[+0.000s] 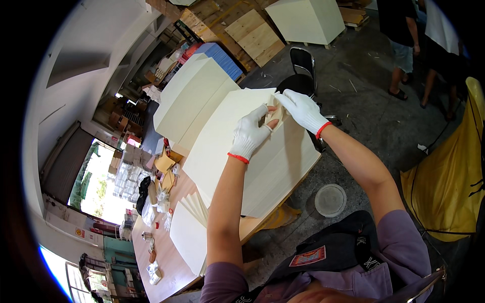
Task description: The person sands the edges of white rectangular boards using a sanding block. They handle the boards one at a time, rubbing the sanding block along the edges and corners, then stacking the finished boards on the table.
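Both my hands wear white knit gloves with red cuffs. They meet at the far corner of a tall stack of large cream sheets, on the table in front of me. My left hand, its thumb and a fingertip bare, is closed on the lifted edges of several cream sheets. Those edges curl up and stand slightly apart between the hands. From the right, my right hand grips the same corner, fingers straight and together; its thumb is hidden.
Another cream stack stands beyond, left of mine. Fanned sheets lie on the wooden table near bags and small items. A black chair is behind the corner, a round lidded bucket on the floor. Two people stand far right, near yellow fabric.
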Available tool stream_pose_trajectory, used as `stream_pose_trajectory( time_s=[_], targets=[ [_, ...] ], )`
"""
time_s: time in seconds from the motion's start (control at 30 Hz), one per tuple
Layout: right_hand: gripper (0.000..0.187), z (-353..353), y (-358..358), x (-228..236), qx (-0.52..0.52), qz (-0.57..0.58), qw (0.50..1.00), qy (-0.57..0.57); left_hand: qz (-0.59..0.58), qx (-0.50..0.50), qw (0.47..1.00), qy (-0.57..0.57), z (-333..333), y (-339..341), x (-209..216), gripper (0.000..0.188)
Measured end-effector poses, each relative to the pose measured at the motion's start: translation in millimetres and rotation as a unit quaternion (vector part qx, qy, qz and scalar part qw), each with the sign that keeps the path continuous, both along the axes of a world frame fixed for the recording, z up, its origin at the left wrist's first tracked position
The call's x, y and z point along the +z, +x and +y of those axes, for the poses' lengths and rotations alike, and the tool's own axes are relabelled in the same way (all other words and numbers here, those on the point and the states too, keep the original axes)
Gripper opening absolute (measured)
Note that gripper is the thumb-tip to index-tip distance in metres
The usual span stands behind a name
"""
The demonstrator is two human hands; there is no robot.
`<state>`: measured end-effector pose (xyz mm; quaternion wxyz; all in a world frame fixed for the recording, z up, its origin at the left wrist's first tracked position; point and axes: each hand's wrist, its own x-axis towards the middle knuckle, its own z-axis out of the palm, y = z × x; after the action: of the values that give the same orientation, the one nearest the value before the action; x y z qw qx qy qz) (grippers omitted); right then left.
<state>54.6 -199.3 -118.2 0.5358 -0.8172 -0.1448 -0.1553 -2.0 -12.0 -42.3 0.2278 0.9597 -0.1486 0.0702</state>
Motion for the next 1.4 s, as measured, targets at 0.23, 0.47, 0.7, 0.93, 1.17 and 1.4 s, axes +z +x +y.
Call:
stream_pose_trajectory(
  time_s=[0.23,0.47,0.7,0.93,1.17,1.4],
  targets=[
    [0.056,-0.8,-3.4,3.7,-0.001,0.003,1.0,-0.004,-0.014,-0.008,0.999,-0.03,1.5,1.4,-2.4,0.036],
    [0.057,-0.8,-2.7,0.6,0.001,0.007,1.0,0.001,-0.03,-0.003,0.998,-0.047,3.9,3.1,-6.4,0.032],
    [0.055,0.0,-2.0,-1.5,0.002,0.011,1.0,0.01,-0.033,-0.001,0.999,0.018,-0.6,0.0,-3.6,0.03],
    [0.055,-1.2,-3.9,3.0,0.006,0.021,1.0,0.008,-0.021,0.0,1.0,0.014,3.1,4.4,-3.3,0.038],
    [0.057,-6.3,-2.9,0.5,-0.009,-0.002,1.0,-0.005,-0.11,-0.065,0.99,0.062,6.2,2.1,-13.9,0.047],
    [0.057,-31.7,-5.8,7.6,-0.002,0.029,0.98,-0.198,-0.125,-0.021,0.989,0.071,4.2,-4.8,-15.4,0.048]
  ],
)
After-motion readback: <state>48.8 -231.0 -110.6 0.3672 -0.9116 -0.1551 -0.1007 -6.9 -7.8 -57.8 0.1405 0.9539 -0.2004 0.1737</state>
